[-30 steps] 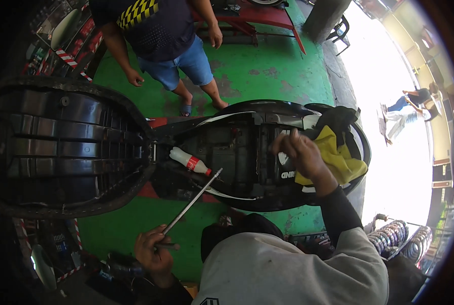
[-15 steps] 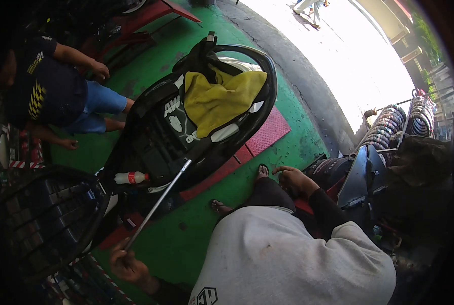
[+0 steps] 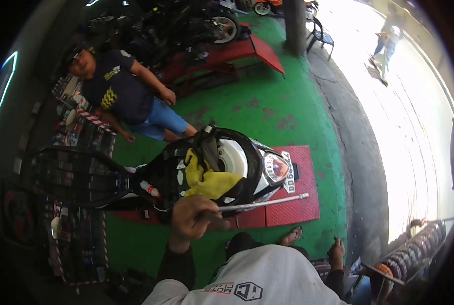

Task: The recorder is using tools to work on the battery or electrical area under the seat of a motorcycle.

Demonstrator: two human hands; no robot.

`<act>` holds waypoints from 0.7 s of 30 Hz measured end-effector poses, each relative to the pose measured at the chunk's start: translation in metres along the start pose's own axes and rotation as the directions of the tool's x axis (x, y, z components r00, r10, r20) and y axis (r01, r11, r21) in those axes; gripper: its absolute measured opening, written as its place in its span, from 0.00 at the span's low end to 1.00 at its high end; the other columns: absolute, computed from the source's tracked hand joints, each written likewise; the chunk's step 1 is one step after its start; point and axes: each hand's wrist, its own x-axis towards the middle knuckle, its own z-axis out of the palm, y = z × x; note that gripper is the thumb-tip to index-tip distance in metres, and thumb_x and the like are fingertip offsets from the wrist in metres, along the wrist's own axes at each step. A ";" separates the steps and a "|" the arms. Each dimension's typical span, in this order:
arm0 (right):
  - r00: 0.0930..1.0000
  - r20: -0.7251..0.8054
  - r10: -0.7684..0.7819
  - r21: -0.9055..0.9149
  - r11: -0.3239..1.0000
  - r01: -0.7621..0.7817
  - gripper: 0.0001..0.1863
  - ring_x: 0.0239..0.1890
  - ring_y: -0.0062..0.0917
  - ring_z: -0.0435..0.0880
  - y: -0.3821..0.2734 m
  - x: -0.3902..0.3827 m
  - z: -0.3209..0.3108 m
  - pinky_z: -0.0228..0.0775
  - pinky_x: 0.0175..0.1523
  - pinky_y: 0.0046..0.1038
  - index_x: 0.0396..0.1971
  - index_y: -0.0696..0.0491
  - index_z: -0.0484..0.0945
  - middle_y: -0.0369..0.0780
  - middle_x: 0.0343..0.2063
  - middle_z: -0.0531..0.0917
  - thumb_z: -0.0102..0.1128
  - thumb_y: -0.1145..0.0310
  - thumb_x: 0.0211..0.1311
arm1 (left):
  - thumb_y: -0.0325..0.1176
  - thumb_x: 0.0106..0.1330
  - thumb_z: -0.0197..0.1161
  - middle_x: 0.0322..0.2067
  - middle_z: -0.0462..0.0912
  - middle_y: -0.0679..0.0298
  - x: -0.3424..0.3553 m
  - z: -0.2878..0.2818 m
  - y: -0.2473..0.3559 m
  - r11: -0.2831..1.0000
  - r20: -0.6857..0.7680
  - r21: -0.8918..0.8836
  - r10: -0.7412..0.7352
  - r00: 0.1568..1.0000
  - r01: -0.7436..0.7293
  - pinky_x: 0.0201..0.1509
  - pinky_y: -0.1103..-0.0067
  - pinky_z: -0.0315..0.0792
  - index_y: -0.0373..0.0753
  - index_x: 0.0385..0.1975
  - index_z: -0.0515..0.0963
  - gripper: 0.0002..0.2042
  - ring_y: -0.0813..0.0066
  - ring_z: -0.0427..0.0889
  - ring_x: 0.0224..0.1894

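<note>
My left hand is closed around one end of a long silver socket wrench. The wrench points right, across the near side of the scooter's tail, its thicker tip over the red platform. Down at the right, near my foot, my right hand looks empty, its fingers loosely apart. A black and white scooter stands on the platform with its seat tipped up to the left. On its rear lie a yellow cloth and a dark cloth. A bottle with a red label rests in the open body.
Beyond the scooter, a person in a dark shirt stands at the left. Farther back is a red ramp with motorcycles. Racked tyres or coils are at the lower right. Striped-edged shelves stand left; a pillar rises behind.
My left hand has lifted and moved right with the wrench, which now points right. The view has swung, showing more of the shop. My right hand now appears lower and farther right.
</note>
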 end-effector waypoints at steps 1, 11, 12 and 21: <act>0.938 -0.048 -0.343 -0.236 0.916 0.323 0.20 0.12 0.16 0.61 0.008 0.042 -0.069 0.54 0.16 0.24 0.55 0.52 0.79 0.29 0.15 0.62 0.48 0.52 0.80 | 0.27 0.58 0.73 0.29 0.85 0.61 0.039 0.032 0.002 0.997 0.053 -0.021 0.069 0.996 -0.068 0.34 0.73 0.76 0.37 0.40 0.82 0.11 0.61 0.86 0.30; 0.806 0.524 -0.276 -0.476 0.690 0.545 0.16 0.17 0.14 0.64 -0.328 0.098 0.135 0.58 0.21 0.23 0.52 0.56 0.79 0.29 0.19 0.68 0.44 0.65 0.79 | 0.30 0.64 0.71 0.30 0.83 0.59 0.123 0.127 0.011 0.996 -0.098 0.065 -0.050 0.994 0.057 0.32 0.72 0.75 0.36 0.44 0.82 0.11 0.65 0.86 0.30; 0.768 0.591 -0.247 -0.497 0.638 0.588 0.17 0.21 0.15 0.67 -0.358 0.087 0.160 0.62 0.25 0.23 0.55 0.57 0.78 0.31 0.23 0.73 0.45 0.66 0.78 | 0.30 0.64 0.71 0.32 0.84 0.59 0.135 0.133 0.005 0.996 -0.097 0.066 -0.049 0.994 0.056 0.33 0.71 0.77 0.35 0.45 0.82 0.12 0.64 0.86 0.31; -0.186 0.963 -0.198 0.145 -0.205 0.968 0.25 0.51 0.45 0.83 -0.484 0.021 0.373 0.73 0.56 0.41 0.52 0.57 0.78 0.49 0.45 0.84 0.59 0.49 0.71 | 0.31 0.64 0.72 0.35 0.83 0.60 0.274 0.148 -0.069 0.984 -0.160 0.170 -0.033 0.987 0.061 0.36 0.73 0.78 0.36 0.48 0.82 0.14 0.64 0.87 0.35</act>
